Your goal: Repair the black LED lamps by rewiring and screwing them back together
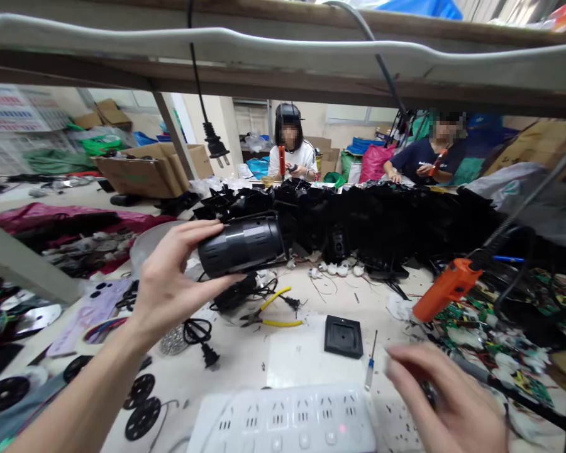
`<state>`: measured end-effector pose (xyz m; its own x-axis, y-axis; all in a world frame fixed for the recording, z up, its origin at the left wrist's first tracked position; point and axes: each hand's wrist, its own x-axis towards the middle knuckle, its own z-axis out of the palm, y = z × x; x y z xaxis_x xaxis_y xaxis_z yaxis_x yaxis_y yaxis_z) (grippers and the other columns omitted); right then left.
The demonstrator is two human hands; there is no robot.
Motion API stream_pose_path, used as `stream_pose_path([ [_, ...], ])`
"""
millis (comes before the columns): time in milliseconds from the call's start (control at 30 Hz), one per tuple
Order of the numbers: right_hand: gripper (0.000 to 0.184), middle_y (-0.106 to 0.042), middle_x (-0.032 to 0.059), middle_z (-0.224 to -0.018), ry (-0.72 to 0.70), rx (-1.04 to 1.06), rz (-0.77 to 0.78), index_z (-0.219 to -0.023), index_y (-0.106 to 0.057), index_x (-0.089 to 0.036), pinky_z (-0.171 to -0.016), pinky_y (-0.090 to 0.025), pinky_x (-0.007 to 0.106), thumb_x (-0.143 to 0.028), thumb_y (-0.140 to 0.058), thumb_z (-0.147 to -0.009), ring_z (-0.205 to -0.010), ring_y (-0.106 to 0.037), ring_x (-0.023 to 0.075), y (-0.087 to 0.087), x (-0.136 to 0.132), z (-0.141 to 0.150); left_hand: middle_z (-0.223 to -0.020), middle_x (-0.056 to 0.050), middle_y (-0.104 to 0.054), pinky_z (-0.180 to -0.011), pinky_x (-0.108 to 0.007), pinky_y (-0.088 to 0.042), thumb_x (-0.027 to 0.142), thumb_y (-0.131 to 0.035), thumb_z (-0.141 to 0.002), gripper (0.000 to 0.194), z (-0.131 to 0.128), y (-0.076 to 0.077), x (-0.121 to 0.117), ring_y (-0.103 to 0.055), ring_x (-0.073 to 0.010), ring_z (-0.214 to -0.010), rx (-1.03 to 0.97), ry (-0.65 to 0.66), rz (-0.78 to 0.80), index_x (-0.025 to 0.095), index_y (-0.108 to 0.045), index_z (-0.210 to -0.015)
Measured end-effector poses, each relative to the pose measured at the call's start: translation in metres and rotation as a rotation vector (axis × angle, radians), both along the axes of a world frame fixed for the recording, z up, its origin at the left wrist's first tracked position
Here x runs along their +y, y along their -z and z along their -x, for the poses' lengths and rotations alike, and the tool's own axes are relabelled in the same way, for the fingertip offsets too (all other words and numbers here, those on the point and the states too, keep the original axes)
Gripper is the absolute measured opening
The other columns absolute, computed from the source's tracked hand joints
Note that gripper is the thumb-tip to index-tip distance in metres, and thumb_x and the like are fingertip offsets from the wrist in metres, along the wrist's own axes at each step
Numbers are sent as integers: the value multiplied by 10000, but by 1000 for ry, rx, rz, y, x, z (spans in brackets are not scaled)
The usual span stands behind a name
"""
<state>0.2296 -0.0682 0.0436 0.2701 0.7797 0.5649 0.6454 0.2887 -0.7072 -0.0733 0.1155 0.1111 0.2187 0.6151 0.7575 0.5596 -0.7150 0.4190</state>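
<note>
A black cylindrical plastic housing (243, 244) is gripped in my left hand (170, 277), with the thumb below and the fingers over its top end. It is raised above the bench and tilted slightly. My right hand (446, 396) is low on the right, blurred, its thumb and fingers curled together; whatever they hold is hidden. A screwdriver (371, 365) with a blue handle lies just left of that hand. Near it sits a square black plastic piece (343, 336). Yellow-handled cutters (273, 308) rest on the bench below the housing.
A white power strip (287, 421) lies at the front. An orange electric screwdriver (448, 289) hangs at right above piled circuit boards (495, 346). Black parts (382, 220) are heaped at the back. A plug (214, 141) dangles from the overhead shelf (264, 69). Two people sit opposite.
</note>
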Motion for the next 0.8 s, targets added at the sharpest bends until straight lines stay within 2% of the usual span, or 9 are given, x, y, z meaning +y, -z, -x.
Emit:
stream_pose_path([
  [100, 227, -674, 63, -890, -260, 319, 219, -989, -648, -221, -593, -592, 289, -418, -585, -897, -763, -679, 194, -16, 53, 32, -1243, -22, -587, -1095, -426, -418, 331, -844, -632, 637, 3, -12, -25, -551, -278, -1192, -147, 35, 15, 259, -581, -1208],
  [167, 371, -670, 90, -997, -401, 511, 279, -1085, -614, -222, -665, -609, 325, -521, -597, -866, -860, -682, 212, -19, 79, 48, -1242, -37, -595, -1065, -434, -447, 357, -855, -609, 672, 4, -13, -36, -560, -284, -1184, -204, 25, 96, 259, -573, -1211],
  [233, 566, -629, 121, -1164, -574, 648, 318, -1258, -524, -250, -777, -601, 390, -631, -559, -842, -993, -661, 236, -16, 92, 56, -1256, -62, -588, -1037, -439, -468, 360, -847, -618, 675, 1, -3, -44, -561, -291, -1184, -156, 64, 176, 257, -558, -1219],
  [333, 699, -564, 131, -1309, -698, 723, 424, -1381, -420, -282, -859, -567, 423, -688, -532, -823, -1104, -623, 256, -1, 97, 57, -1252, -100, -584, -1033, -454, -457, 305, -806, -676, 575, -9, 33, -53, -552, -296, -1191, 30, 181, 263, 239, -565, -1194],
  [467, 654, -585, 113, -1306, -579, 754, 642, -1322, -521, -231, -861, -555, 388, -620, -616, -805, -1127, -604, 264, 32, 87, 47, -1219, -118, -604, -993, -448, -482, 318, -812, -665, 565, -26, 93, -63, -562, -300, -1176, 18, 270, 445, 209, -556, -1157],
  [533, 644, -621, 110, -1252, -547, 803, 724, -1337, -520, -216, -854, -553, 400, -605, -587, -828, -1049, -637, 253, 50, 81, 39, -1196, -108, -614, -972, -442, -493, 303, -831, -630, 587, -33, 113, -66, -575, -298, -1153, 21, 260, 537, 205, -544, -1134],
  [600, 604, -661, 119, -1164, -462, 724, 735, -1325, -533, -196, -801, -565, 417, -565, -568, -847, -929, -667, 247, 63, 74, 30, -1176, -92, -616, -960, -434, -496, 281, -834, -614, 592, -38, 124, -67, -585, -287, -1126, 59, 243, 601, 206, -533, -1119],
  [667, 494, -667, 132, -1115, -300, 465, 629, -1269, -577, -183, -787, -563, 436, -484, -539, -879, -891, -662, 253, 72, 68, 20, -1162, -77, -610, -955, -426, -492, 263, -823, -618, 574, -42, 128, -66, -582, -278, -1114, 109, 243, 628, 210, -530, -1109],
  [800, 395, -583, 142, -1248, -97, -127, 377, -1266, -592, -212, -1007, -439, 524, -316, -543, -888, -1167, -532, 306, 79, 60, 3, -1079, -58, -606, -879, -425, -515, 291, -809, -615, 524, -51, 131, -62, -598, -281, -1036, 177, 187, 672, 212, -538, -1057],
])
